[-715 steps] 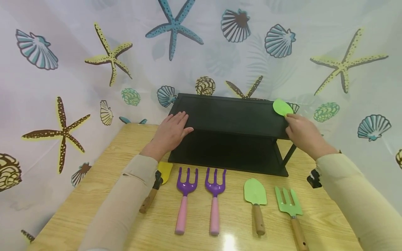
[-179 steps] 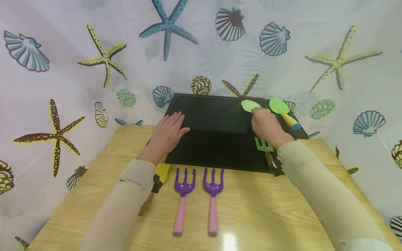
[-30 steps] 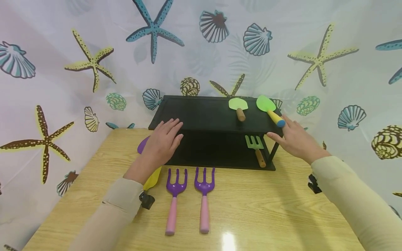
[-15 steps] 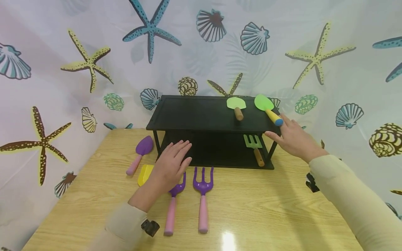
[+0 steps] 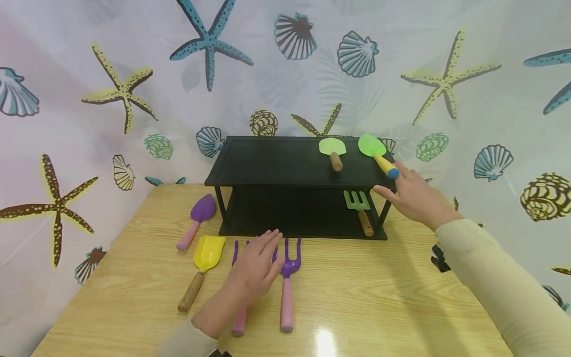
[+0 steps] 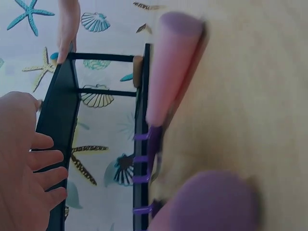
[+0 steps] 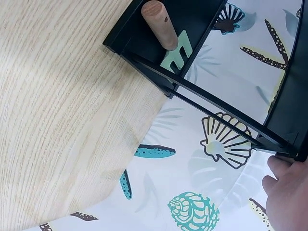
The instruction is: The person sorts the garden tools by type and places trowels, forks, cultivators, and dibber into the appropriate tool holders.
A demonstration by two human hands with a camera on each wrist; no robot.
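Observation:
My left hand (image 5: 256, 265) is over the left purple hand fork (image 5: 239, 317), partly covering it. Its fingers are extended and grip nothing; contact with the fork is unclear. Beside it lies another purple hand fork (image 5: 287, 297) with a pink handle. My right hand (image 5: 415, 193) rests against the right end of the black two-tier rack (image 5: 267, 161), thumb spread, near the blue-tipped handle of a bright green trowel (image 5: 372, 145). A pale green trowel (image 5: 332, 147) with a wooden handle lies on the top tier too. On the lower tier sits a green hand fork (image 5: 365, 220).
Left of the forks, a yellow scoop (image 5: 208, 253) with a wooden handle lies on the wooden table (image 5: 379, 297). Behind it is a purple trowel (image 5: 202, 208) with a pink handle. A sea-patterned curtain (image 5: 250, 89) hangs behind the rack.
The green tools have come onto the rack over the earlier frames. In the last second my left hand has left the rack's left end and moved down over the purple forks. My right hand stays put.

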